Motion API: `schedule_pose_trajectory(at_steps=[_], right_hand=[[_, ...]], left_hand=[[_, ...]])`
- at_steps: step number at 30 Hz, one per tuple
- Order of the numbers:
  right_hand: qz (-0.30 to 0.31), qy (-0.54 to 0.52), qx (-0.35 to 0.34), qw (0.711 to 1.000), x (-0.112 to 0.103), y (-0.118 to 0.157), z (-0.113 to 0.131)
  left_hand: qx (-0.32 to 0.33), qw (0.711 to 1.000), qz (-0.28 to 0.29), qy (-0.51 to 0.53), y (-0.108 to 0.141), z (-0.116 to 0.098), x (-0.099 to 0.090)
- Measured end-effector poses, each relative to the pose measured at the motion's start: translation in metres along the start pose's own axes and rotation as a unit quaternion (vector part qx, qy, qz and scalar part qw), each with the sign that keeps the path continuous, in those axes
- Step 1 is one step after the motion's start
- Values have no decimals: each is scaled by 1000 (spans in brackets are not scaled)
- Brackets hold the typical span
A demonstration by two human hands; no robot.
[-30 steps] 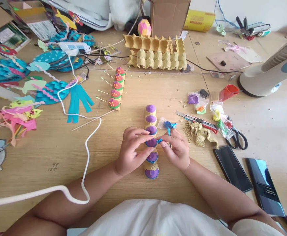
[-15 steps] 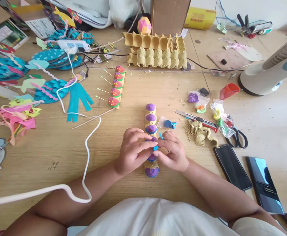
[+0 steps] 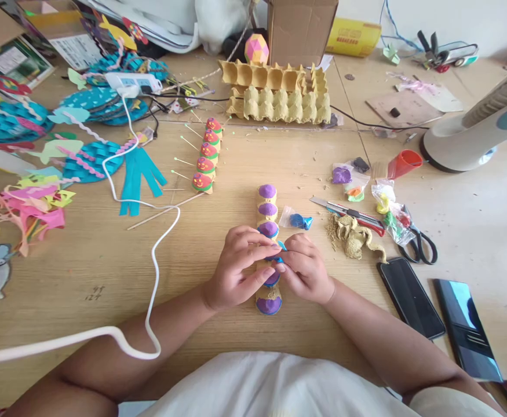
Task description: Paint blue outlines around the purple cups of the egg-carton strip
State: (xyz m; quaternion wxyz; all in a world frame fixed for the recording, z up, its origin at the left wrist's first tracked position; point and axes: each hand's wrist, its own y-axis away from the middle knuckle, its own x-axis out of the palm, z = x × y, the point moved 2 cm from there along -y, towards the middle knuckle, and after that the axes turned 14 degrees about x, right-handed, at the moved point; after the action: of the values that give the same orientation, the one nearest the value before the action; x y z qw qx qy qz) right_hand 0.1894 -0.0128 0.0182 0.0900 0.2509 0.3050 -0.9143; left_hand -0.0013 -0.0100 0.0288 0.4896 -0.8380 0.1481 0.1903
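A strip of egg-carton cups (image 3: 267,209) with purple clay tops runs away from me, several cups edged in blue. Over its middle my right hand (image 3: 306,267) pinches a small piece of blue clay (image 3: 281,246) between thumb and fingers. My left hand (image 3: 241,267) is on the left side of the strip, thumb and fingers apart, its fingertips near the blue clay and partly covering a cup. A bag of blue clay (image 3: 300,220) lies just right of the strip. Farther back on the left stands a finished-looking red and green caterpillar (image 3: 205,165) with pins.
Right of the strip lie a utility knife (image 3: 353,214), carton scraps (image 3: 354,237), scissors (image 3: 419,246), clay bags and two phones (image 3: 412,296). A white cable (image 3: 155,260) curves across the left side. Egg cartons (image 3: 285,104) stand at the back; a white appliance (image 3: 457,139) is at right.
My left fingers have opened a little and the thumb has moved away from the blue clay. The blue piece in my right fingers has shifted slightly.
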Motion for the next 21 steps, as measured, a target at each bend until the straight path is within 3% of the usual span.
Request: schedule_pose_trajectory(at_steps=[5, 10, 16, 21], right_hand=[[31, -13, -27, 999, 1, 1, -2], [43, -15, -22, 999, 1, 1, -3], [-3, 24, 15, 1000, -2, 2, -4], [-31, 47, -5, 998, -2, 2, -1]], left_hand=[[19, 999, -2, 28, 0, 2, 1], [-10, 999, -21, 49, 0, 3, 0], [-55, 996, -51, 44, 4, 5, -1], [-71, 995, -52, 51, 6, 6, 0]])
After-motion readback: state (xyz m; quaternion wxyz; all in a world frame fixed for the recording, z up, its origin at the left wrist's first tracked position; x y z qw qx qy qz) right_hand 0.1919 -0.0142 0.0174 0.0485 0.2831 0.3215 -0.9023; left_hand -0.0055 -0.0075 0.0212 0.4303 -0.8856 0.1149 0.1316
